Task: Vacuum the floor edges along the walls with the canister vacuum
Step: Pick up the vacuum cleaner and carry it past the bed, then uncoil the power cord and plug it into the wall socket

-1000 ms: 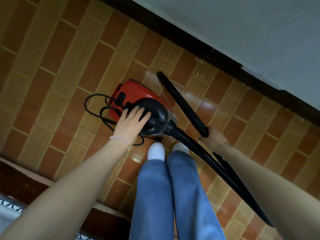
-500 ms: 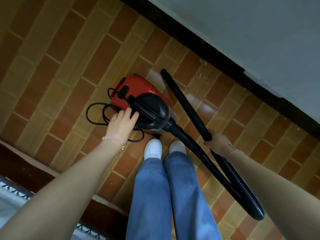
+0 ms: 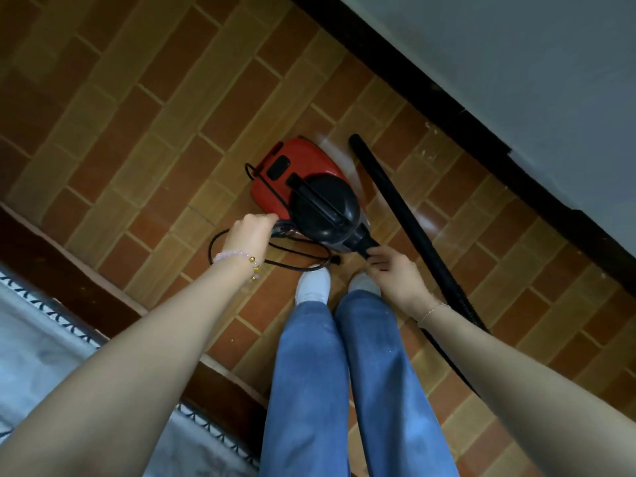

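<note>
On the floor (image 3: pixel 137 132) just beyond the feet (image 3: pixel 313 284), find the canister vacuum (image 3: pixel 309 197), left grip (image 3: pixel 249 232) curled on its cord (image 3: pixel 292 265), right grip (image 3: pixel 392 270) pinching its hose collar (image 3: pixel 364 244), wand (image 3: pixel 395 201) just right, lengthwise roughly parallel to the skirting (image 3: pixel 447 108), nearer the right grip.

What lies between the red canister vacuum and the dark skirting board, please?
In the head view, the black plastic vacuum wand runs across bare brick-patterned floor tiles there.
</note>
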`<move>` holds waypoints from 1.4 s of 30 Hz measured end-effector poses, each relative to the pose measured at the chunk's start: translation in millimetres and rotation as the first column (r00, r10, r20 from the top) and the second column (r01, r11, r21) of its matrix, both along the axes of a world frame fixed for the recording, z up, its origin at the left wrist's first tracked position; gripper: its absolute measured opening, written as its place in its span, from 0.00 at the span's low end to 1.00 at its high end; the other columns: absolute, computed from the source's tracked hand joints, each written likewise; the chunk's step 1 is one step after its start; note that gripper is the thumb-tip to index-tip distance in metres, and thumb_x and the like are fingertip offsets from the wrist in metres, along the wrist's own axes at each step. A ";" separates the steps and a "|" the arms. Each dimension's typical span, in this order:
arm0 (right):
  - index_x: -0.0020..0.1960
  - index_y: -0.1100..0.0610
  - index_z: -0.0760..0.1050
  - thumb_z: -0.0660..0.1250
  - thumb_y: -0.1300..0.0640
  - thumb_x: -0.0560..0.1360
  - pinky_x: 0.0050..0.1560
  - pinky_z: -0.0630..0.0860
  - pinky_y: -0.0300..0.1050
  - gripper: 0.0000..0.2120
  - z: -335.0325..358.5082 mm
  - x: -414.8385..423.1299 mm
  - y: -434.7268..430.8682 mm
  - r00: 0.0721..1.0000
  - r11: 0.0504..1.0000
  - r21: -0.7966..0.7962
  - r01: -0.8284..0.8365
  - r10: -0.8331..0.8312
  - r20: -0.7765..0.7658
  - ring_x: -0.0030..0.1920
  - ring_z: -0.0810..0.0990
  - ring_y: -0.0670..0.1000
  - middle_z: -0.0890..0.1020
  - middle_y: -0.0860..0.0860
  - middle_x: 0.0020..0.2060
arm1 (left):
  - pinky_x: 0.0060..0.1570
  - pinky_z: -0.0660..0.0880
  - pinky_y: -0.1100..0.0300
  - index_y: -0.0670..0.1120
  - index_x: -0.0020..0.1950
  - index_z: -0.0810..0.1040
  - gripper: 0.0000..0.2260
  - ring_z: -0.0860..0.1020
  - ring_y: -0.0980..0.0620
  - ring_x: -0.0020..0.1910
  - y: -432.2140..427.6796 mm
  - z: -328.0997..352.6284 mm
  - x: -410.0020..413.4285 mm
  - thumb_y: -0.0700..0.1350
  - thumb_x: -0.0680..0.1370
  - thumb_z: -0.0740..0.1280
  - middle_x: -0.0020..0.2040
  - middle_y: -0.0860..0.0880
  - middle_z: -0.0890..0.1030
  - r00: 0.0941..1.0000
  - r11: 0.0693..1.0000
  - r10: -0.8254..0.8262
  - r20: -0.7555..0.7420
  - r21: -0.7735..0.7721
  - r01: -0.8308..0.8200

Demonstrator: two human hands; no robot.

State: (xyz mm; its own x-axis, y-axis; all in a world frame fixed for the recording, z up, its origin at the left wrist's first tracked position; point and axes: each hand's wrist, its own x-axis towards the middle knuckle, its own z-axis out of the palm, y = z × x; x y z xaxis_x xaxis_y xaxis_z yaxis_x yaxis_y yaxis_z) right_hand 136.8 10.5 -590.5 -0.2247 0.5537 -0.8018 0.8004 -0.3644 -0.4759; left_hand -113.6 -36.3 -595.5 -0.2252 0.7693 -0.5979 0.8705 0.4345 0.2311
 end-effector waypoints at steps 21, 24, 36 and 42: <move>0.71 0.54 0.67 0.55 0.66 0.79 0.52 0.73 0.39 0.21 -41.7 -119.4 -85.9 0.803 0.738 -0.444 0.508 -0.592 -0.064 0.59 0.73 0.48 0.73 0.51 0.66 | 0.36 0.69 0.80 0.43 0.45 0.78 0.09 0.77 0.69 0.31 -46.3 15.9 -101.7 0.33 0.78 0.61 0.40 0.50 0.80 0.866 0.949 0.301 0.399 -0.041 -0.311; 0.69 0.52 0.69 0.54 0.54 0.81 0.64 0.67 0.47 0.18 -35.4 -142.8 -84.4 0.606 0.543 -0.592 0.595 -0.787 -0.113 0.65 0.73 0.48 0.77 0.48 0.63 | 0.38 0.71 0.78 0.41 0.46 0.79 0.08 0.77 0.61 0.36 -55.3 19.4 -108.9 0.33 0.78 0.61 0.42 0.48 0.80 0.858 0.943 0.326 0.397 -0.064 -0.328; 0.49 0.58 0.76 0.56 0.60 0.81 0.52 0.78 0.42 0.10 7.2 -159.3 -71.5 0.634 0.567 -0.649 0.507 -0.756 -0.166 0.40 0.79 0.49 0.76 0.49 0.33 | 0.60 0.67 0.59 0.47 0.67 0.69 0.23 0.69 0.44 0.63 -68.3 13.8 -83.2 0.32 0.75 0.65 0.65 0.44 0.69 0.906 0.919 0.366 0.215 0.069 -0.388; 0.44 0.61 0.75 0.56 0.61 0.82 0.37 0.82 0.40 0.11 32.5 -147.6 -63.8 0.555 0.471 -0.670 0.573 -0.825 -0.106 0.31 0.83 0.46 0.79 0.50 0.28 | 0.64 0.66 0.53 0.43 0.64 0.72 0.22 0.69 0.47 0.65 -96.5 44.3 -39.8 0.36 0.70 0.62 0.65 0.46 0.71 0.984 0.935 0.047 0.170 0.339 -0.103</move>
